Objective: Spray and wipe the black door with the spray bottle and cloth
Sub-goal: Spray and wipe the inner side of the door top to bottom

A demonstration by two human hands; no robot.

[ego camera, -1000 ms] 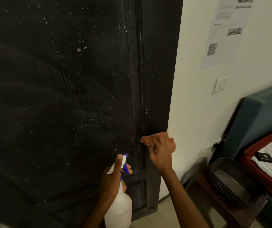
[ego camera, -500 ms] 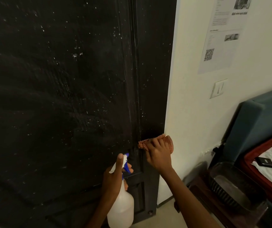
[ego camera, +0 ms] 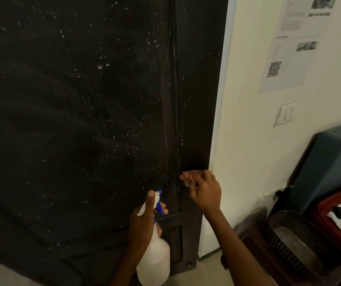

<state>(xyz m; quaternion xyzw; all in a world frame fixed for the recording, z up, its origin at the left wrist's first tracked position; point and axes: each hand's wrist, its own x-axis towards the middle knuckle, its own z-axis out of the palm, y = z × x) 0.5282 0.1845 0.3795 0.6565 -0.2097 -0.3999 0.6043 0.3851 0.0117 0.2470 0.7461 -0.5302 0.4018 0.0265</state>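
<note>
Right hand (ego camera: 205, 193) is pinching the cloth (ego camera: 188, 175) against the black door (ego camera: 83, 120); left hand (ego camera: 142, 223) is gripping the spray bottle (ego camera: 155, 263), which risks misfiring onto the wall (ego camera: 248, 141).

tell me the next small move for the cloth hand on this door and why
Probably slide the right hand with the cloth upward along the door edge strip: white specks still dot that strip above the cloth, while the left hand holds the spray bottle idle.

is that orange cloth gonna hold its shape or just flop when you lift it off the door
Probably floppy: the orange cloth is bunched under the right hand against the black door. Likely light, since little of it shows past the fingers. It may be damp.
</note>
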